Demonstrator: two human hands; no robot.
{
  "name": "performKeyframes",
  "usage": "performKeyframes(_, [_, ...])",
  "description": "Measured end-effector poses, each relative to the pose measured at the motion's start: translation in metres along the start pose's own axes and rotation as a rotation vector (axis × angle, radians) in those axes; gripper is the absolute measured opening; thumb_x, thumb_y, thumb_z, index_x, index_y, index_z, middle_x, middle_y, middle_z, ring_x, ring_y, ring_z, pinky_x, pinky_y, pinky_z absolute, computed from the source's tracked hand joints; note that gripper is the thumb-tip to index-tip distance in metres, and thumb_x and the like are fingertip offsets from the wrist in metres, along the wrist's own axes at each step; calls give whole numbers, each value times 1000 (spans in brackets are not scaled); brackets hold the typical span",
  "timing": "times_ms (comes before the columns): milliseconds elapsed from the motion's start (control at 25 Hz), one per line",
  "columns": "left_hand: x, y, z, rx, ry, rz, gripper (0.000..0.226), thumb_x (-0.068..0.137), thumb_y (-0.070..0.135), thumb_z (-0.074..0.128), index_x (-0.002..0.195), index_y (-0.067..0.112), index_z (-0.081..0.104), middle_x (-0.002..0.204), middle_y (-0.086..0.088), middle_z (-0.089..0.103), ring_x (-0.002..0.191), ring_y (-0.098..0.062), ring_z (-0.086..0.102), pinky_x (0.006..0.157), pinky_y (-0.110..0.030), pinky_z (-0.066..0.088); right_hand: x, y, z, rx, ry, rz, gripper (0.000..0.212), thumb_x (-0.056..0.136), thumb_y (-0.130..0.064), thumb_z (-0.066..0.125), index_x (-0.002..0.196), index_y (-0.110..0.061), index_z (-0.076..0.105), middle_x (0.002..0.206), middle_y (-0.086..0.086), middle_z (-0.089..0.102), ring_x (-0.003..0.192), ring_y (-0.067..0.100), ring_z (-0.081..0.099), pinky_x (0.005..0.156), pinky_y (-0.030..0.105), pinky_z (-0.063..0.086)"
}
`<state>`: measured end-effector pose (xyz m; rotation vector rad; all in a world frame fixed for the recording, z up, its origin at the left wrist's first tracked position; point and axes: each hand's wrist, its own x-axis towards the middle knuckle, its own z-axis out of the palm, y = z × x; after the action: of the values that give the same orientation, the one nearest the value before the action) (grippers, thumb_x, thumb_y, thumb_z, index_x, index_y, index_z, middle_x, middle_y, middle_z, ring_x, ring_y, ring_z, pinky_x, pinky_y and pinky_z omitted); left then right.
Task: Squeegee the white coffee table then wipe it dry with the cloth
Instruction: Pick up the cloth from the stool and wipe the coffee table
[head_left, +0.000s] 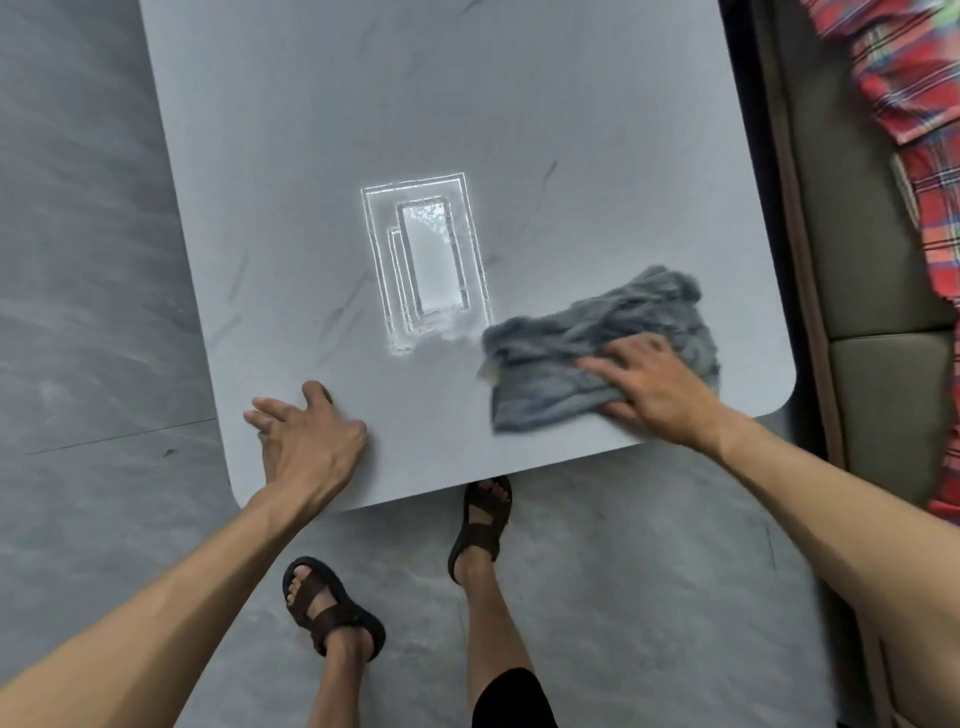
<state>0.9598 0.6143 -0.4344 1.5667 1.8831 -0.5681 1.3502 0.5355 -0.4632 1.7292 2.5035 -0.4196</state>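
Soft, limp grey cloth (597, 338), bunched at 4 o'clock on the table (415, 104), pressed under the flat, spread right hand (649, 389), likely best driven from its middle; left hand (306, 436) rests open at 7 o'clock.

Glossy, smooth white table (311, 156); fuzzy grey cloth (597, 332); matt grey floor (93, 260).

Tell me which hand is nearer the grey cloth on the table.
Right. The right hand lies flat on the cloth, fingers spread over its near part. The left hand rests on the white table near its front left corner, apart from the cloth.
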Motion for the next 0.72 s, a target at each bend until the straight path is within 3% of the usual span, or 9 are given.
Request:
performKeyframes(120, [-3,-6,-3,-22,41,30,43,83,25,47,121,10,34,144,-43,23,135,-55,24,101,-53,37,8,7,-2,71,162,758,52,92,-48,47,138,-23,44,113,18,53,104,38,50,94,48,31])
performKeyframes(200, [-5,-24,-7,-78,177,80,43,81,23,48,121,15,35,125,-26,52,108,-42,52,80,-43,41,46,-9,-2,118,268,1250,51,94,-44,48,140,-21,42,120,20,52,111,38,47,96,48,30])
performKeyframes(240, [-6,-37,-9,-118,249,97,43,81,22,49,122,18,36,113,-18,59,90,-35,56,73,-39,40,71,-21,-4,178,314,1428,52,94,-44,48,141,-21,41,125,22,52,115,39,47,97,47,29])
performKeyframes(280, [-8,-50,-10,-166,299,103,44,81,20,50,123,19,37,108,-14,63,82,-33,57,70,-37,40,97,-34,-7,238,348,1546,54,94,-45,48,142,-20,40,129,23,51,119,39,46,97,46,28])
performKeyframes(360, [-9,-71,-12,-290,334,88,46,82,16,53,126,20,39,116,-12,62,94,-34,59,76,-40,44,148,-69,-8,299,341,1582,60,92,-47,49,143,-19,38,133,24,49,121,38,45,97,46,29])
performKeyframes(400, [-8,-78,-13,-355,333,74,48,82,15,54,128,19,39,122,-12,59,104,-34,57,83,-41,45,171,-96,-6,282,315,1503,62,91,-48,50,143,-18,37,132,23,49,119,38,46,95,46,30])
performKeyframes(480, [-5,-86,-16,-453,334,40,51,83,15,54,131,17,38,129,-13,54,113,-33,54,91,-43,44,202,-158,-1,179,283,1177,64,88,-49,52,142,-18,37,126,20,52,113,36,49,93,47,33])
performKeyframes(600, [6,-91,-26,-566,335,-11,47,84,16,52,128,15,35,122,-18,58,101,-37,57,81,-42,45,203,-233,9,120,210,471,64,86,-46,55,141,-19,38,112,15,55,100,32,52,90,45,38])
performKeyframes(720, [16,-84,-30,-511,252,18,50,84,17,54,129,15,33,124,-19,57,102,-38,57,79,-36,41,169,-221,15,19,58,-297,66,86,-46,56,144,-19,39,109,13,56,97,29,52,89,43,39])
